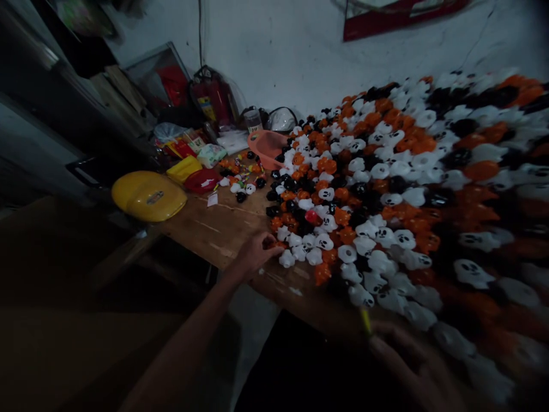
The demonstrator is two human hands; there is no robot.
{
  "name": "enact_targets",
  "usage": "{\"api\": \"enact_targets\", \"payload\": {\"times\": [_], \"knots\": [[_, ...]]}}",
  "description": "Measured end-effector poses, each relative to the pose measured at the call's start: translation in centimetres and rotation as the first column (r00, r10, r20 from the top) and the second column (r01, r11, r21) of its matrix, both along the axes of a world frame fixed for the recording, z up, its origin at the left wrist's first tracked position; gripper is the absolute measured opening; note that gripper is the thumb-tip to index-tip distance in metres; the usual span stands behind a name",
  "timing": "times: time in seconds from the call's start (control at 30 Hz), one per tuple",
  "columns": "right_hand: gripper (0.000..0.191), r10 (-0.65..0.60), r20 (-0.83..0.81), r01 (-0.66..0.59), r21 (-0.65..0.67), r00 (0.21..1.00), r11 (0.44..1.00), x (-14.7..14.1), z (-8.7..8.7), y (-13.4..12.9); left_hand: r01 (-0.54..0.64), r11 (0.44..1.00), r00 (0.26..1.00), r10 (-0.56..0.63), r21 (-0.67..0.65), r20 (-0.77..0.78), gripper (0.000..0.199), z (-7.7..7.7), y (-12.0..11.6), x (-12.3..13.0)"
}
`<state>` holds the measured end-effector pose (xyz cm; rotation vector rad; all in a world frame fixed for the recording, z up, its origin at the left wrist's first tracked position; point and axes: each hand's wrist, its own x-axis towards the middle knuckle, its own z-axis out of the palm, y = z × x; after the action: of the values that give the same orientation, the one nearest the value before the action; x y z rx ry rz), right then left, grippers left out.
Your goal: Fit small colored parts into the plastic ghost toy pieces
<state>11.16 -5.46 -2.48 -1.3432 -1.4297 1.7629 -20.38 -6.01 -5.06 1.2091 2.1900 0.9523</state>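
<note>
A big heap of small ghost-shaped plastic toys (386, 189), white, orange and black, covers the wooden table (223, 229). My left hand (256, 252) reaches to the near left edge of the heap, its fingers closed around a small orange toy (269, 242) on the tabletop. My right hand (412, 360) sits low at the table's front edge, blurred and dark, with a thin yellow stick-like object (366, 321) rising from its fingers. White ghost toys lie just beyond it.
A yellow lid-like object (148, 195), a yellow and a red packet (193, 174), a pink basin (268, 147), a red fire extinguisher (214, 100) and bags stand at the far left by the white wall. Scattered small toys (242, 177) lie near the basin.
</note>
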Motion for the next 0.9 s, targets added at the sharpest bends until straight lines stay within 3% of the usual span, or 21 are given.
{"api": "enact_targets", "payload": {"times": [0.1,0.17,0.23,0.3,0.33,0.4,0.47,0.53,0.63,0.77,0.83,0.9], "knots": [[0.037,-0.048,0.016,0.049,-0.119,0.999,0.992,0.2,-0.4,0.2,-0.1,0.992,0.989,0.09,0.082,0.115,0.036,-0.9,0.1,-1.4],[0.039,-0.066,0.036,0.07,-0.132,0.997,0.989,0.1,-0.7,0.4,-0.182,0.974,0.966,0.151,0.138,0.21,0.041,-0.5,-0.2,-1.7],[0.039,-0.061,0.044,0.063,-0.05,0.997,0.997,-0.2,-0.8,0.7,-0.215,0.96,0.941,0.156,0.177,0.301,0.046,1.0,-0.9,-1.0],[0.034,-0.033,0.036,0.028,0.125,0.999,0.992,-0.9,-0.5,1.0,-0.208,0.953,0.861,0.071,0.222,0.503,0.045,2.9,-1.5,0.9],[0.031,-0.017,0.021,0.012,0.206,1.0,0.978,-1.4,-0.2,1.0,-0.214,0.946,0.767,0.009,0.242,0.642,0.04,3.7,-1.6,2.3],[0.023,0.015,-0.047,-0.001,0.301,0.999,0.954,-2.4,0.4,1.0,-0.249,0.942,0.487,-0.081,0.227,0.87,0.028,5.0,-1.4,5.7],[0.018,-0.011,-0.135,0.056,0.334,0.991,0.941,-3.3,0.8,1.2,-0.252,0.955,0.225,-0.1,0.157,0.969,0.021,5.4,-0.6,9.2],[0.013,-0.081,-0.174,0.143,0.378,0.981,0.915,-3.5,0.6,1.5,-0.233,0.969,0.041,-0.073,0.081,0.996,0.021,5.1,0.4,12.4],[0.01,-0.182,-0.129,0.221,0.47,0.975,0.854,-2.5,-0.6,2.0,-0.226,0.974,-0.138,-0.012,-0.019,0.99,0.022,4.4,1.8,15.9],[0.018,-0.263,-0.139,0.295,0.546,0.955,0.784,-0.5,-2.1,2.5,-0.24,0.967,-0.26,0.016,-0.081,0.965,0.025,4.0,2.9,18.1],[0.025,-0.24,-0.151,0.282,0.584,0.959,0.761,0.1,-2.5,2.6,-0.279,0.956,-0.243,0.021,-0.09,0.97,0.025,3.9,3.1,18.7],[0.027,-0.21,-0.158,0.263,0.609,0.965,0.748,0.5,-2.5,2.7,-0.298,0.951,-0.181,0.026,-0.08,0.983,0.024,3.8,3.2,19.1]]}}
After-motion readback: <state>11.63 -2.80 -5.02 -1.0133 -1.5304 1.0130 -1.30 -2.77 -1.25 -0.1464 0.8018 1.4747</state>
